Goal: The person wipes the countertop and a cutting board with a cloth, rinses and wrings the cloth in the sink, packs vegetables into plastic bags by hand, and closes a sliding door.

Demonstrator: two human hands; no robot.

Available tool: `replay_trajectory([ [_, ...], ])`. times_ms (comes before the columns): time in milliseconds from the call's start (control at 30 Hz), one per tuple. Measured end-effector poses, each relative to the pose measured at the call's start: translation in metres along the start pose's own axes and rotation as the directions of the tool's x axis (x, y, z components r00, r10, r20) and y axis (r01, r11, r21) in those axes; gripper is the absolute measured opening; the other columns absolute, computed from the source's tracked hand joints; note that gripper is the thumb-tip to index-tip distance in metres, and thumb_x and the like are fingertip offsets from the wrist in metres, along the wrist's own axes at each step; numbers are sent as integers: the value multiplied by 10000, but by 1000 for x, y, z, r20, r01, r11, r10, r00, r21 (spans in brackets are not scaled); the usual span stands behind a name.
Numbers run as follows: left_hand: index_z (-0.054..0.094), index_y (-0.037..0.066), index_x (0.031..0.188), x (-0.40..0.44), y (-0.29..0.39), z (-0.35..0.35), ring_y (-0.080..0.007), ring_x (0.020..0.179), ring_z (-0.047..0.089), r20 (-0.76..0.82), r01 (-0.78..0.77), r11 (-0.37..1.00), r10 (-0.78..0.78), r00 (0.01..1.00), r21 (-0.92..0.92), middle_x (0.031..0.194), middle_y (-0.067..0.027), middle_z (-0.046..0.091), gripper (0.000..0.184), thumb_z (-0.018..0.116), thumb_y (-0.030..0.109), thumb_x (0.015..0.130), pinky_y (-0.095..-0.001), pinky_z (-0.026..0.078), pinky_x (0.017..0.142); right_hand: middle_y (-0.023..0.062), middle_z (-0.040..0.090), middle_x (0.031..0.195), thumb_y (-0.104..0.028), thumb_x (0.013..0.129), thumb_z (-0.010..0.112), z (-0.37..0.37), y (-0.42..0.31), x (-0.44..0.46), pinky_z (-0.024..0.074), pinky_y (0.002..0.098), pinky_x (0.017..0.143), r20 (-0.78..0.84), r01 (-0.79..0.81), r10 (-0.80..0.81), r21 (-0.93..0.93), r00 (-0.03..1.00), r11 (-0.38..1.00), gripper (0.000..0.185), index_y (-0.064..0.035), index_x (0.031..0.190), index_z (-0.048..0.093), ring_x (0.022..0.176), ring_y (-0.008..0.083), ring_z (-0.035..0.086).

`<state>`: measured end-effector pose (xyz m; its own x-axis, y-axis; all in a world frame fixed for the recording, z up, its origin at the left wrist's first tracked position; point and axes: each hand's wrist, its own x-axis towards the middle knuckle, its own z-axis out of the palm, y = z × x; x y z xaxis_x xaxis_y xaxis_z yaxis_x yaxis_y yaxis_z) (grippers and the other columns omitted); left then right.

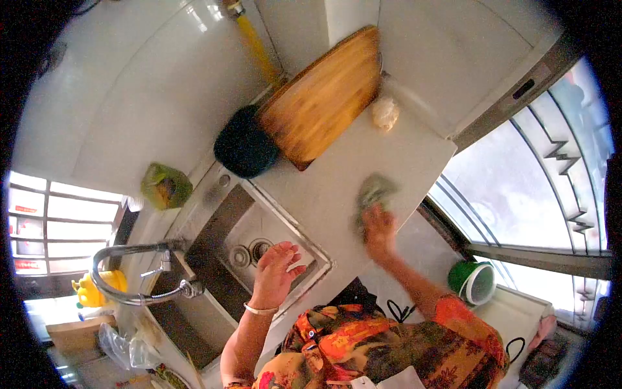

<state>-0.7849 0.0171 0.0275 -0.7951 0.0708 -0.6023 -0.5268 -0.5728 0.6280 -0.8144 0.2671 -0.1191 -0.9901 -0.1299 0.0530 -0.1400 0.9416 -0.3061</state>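
My right hand [380, 228] presses on a crumpled grey-green cloth [376, 189] on the white countertop [324, 207]. Both hand and cloth are a little blurred, and the fingers partly cover the cloth. Above the near edge of the sink [295, 227] hovers my left hand [277, 267], wearing a bangle at the wrist. Its fingers are loosely bent and apart, with nothing in them. The sink's drain [260, 249] shows just beyond this hand.
Against the back wall lean a wooden cutting board [324, 97] and a dark round item [245, 142]. A small clear bag [385, 114] lies beside the board. A curved faucet [103, 275] and green bag [166, 186] are left; a green-and-white bucket [472, 282] stands right.
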Motion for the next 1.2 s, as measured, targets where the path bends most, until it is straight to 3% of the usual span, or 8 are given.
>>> replay_trajectory([
  [267,567,66,991,-27,10,-26,-236,865,585,12,-6,997,7,1000,-76,953,-84,605,153,523,83,846,-386,488,727,140,536,1153,-114,778,508,20,-107,6,294,466,968,-262,364,-253,639,931,678,379,-122,1157,525,1022,294,514],
  [500,569,60,961,-57,4,-65,-246,853,592,-99,-28,982,10,995,-189,924,-96,612,132,517,66,840,-392,494,694,125,443,1260,-241,793,570,3,-79,90,267,487,878,-285,84,-82,-5,955,996,363,-102,1127,535,1151,293,339],
  [633,549,75,942,-74,-3,-73,-204,807,587,-106,3,970,-30,994,-244,886,-65,593,109,525,53,838,-358,490,684,126,460,1252,-222,778,579,48,-125,82,279,474,882,90,413,-433,183,897,892,386,-81,1134,522,1116,304,368],
  [767,548,77,949,-86,-11,-86,-207,817,596,-87,-4,967,-18,996,-254,902,-70,600,111,518,53,844,-370,501,694,130,477,1229,-177,769,578,50,-169,107,282,469,885,-189,513,-478,377,858,771,377,-50,1119,524,1109,309,375],
  [900,574,73,974,-101,-18,-94,-258,839,601,-120,1,959,-36,992,-282,911,-98,615,144,505,75,847,-421,498,727,134,482,1215,-116,763,552,37,-204,133,300,459,870,-318,199,-139,165,938,966,353,18,1088,528,1078,316,393],
  [1000,578,70,971,-108,-26,-100,-260,837,603,-145,-4,954,-42,989,-300,908,-94,620,145,510,77,843,-425,497,729,124,497,1201,-134,781,542,49,-215,133,299,454,888,-93,344,-332,177,939,922,332,-34,1097,539,1098,315,394],
  [1067,583,70,959,-111,-21,-99,-262,832,605,-122,14,958,-51,991,-288,891,-89,625,139,513,77,839,-424,498,727,110,538,1153,-120,766,567,59,-212,135,315,434,910,114,615,-683,348,722,708,288,-80,1052,574,1097,304,427],
  [1200,579,72,971,-116,-18,-106,-260,824,606,-144,-8,954,-37,989,-301,865,-85,625,149,521,82,834,-409,506,714,107,576,1094,-68,734,588,2,-174,108,354,403,905,-122,548,-586,545,801,635,235,-84,967,605,1064,285,478],
])
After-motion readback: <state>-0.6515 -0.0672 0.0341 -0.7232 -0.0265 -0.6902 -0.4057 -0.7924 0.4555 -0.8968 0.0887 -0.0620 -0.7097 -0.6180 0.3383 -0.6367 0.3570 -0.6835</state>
